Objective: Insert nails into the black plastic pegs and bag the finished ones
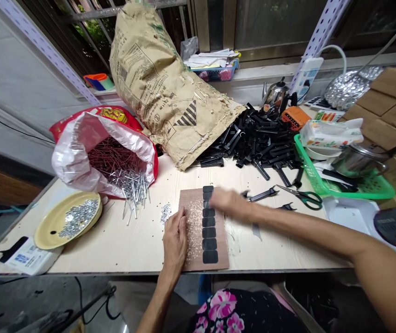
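A flat brown board (193, 259) lies near the table's front edge, with a column of black rounded-square pads (210, 232) down its right half. Tiny pale specks (194, 217) are scattered left of the pads. My left hand (175, 236) is closed at the board's left edge, its fingers bent together and the thumb side over the board. Just above it sits a small pile of shiny metal bits (165, 212). My right hand (231, 204) is over the upper pads, smeared by motion; its fingers and anything in them cannot be made out.
Left are a yellow dish (47, 226) of metal bits and a red-and-white bag (68, 152) spilling metal pins (137, 189). Behind, a paper sack (170, 92) leans beside heaped black clip-like parts (253, 138). Scissors (304, 196), a green basket (357, 190) and a power tool (395, 226) lie right.
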`<state>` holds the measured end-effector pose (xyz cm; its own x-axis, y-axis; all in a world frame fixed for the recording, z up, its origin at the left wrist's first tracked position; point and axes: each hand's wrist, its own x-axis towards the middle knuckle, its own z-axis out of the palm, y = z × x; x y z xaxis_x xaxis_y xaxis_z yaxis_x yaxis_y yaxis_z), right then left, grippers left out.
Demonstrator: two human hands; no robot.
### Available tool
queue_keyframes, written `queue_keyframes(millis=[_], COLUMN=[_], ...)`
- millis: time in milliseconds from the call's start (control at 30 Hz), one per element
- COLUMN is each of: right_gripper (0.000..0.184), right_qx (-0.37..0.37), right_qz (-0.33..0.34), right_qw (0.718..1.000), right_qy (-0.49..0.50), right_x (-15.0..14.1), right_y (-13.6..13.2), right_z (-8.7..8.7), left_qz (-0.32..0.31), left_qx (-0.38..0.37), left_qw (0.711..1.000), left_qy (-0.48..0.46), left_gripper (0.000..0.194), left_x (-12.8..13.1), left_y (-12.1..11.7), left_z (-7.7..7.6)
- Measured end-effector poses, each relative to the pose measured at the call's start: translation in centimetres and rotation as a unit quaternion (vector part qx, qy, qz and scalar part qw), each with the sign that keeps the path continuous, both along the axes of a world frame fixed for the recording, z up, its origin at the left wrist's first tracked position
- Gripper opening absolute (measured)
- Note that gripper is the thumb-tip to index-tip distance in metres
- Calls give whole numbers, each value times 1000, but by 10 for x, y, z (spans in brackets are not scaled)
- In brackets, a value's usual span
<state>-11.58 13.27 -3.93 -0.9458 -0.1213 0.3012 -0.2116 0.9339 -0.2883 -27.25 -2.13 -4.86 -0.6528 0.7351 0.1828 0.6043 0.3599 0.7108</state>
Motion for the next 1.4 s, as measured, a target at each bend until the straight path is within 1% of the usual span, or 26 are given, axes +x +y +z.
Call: queue_keyframes(millis=[67, 167, 333, 467, 533, 600, 700, 767, 800, 867, 967, 1000, 1067, 1133, 1200, 1233, 1333, 1400], right_gripper=[21, 27, 28, 27, 27, 26, 22, 20, 21, 25, 25, 24, 21, 19, 18, 17, 19, 21], right_qx=[-4, 4, -15, -47, -69, -81, -68, -50, -43, -30, 3, 18, 51, 85, 120, 137, 179, 200], right_qz=[-31, -51, -106, -99, -96, -106, -120, -130, -141, -180, -236, -249, -268, -281, -283, -282, -276, -268], right_qw=[999, 998, 994, 993, 992, 988, 980, 978, 978, 978, 971, 968, 962, 956, 951, 949, 944, 942], right_qy=[-12, -24, -22, -32, -43, -74, -145, -157, -146, -98, -24, -12, -9, -24, -40, -45, -40, -31], right_x=[-1, -4, -8, -8, -1, 13, 37, 41, 37, 16, -40, -60, -96, -121, -135, -138, -139, -136], right_y=[4, 10, 4, 5, 12, 24, 44, 59, 66, 81, 100, 105, 111, 113, 114, 115, 117, 118], right_z=[0, 2, 2, 7, 13, 21, 34, 42, 44, 43, 33, 27, 15, 4, -6, -10, -21, -25], left_qz=[-3, -1, -7, -9, -9, -6, 2, 6, 7, 11, 22, 35, 83, 137, 158, 154, 117, 85], left_qx=[-2, -1, 4, 10, 9, 6, 11, 22, 27, 34, 48, 55, 66, 59, 36, 23, -11, -31], left_qw=[1000, 1000, 1000, 1000, 1000, 1000, 1000, 999, 999, 998, 997, 996, 993, 988, 987, 988, 993, 996], left_qy=[-2, -6, -7, -10, -12, -17, -27, -33, -35, -43, -61, -63, -54, -34, -19, -13, 6, 19], left_gripper=[45, 44, 43, 43, 44, 44, 44, 44, 43, 41, 36, 34, 31, 29, 30, 30, 30, 29], left_x=[0, 0, 1, 2, 1, 0, -2, -2, -2, 0, 0, -2, -11, -25, -42, -50, -66, -68], left_y=[0, 1, 2, 1, -1, -3, -4, -4, -3, -4, -11, -14, -23, -33, -42, -45, -49, -48], left_z=[0, 1, 2, 3, 3, 2, -1, -3, -4, -4, 5, 10, 20, 26, 26, 24, 12, 4])
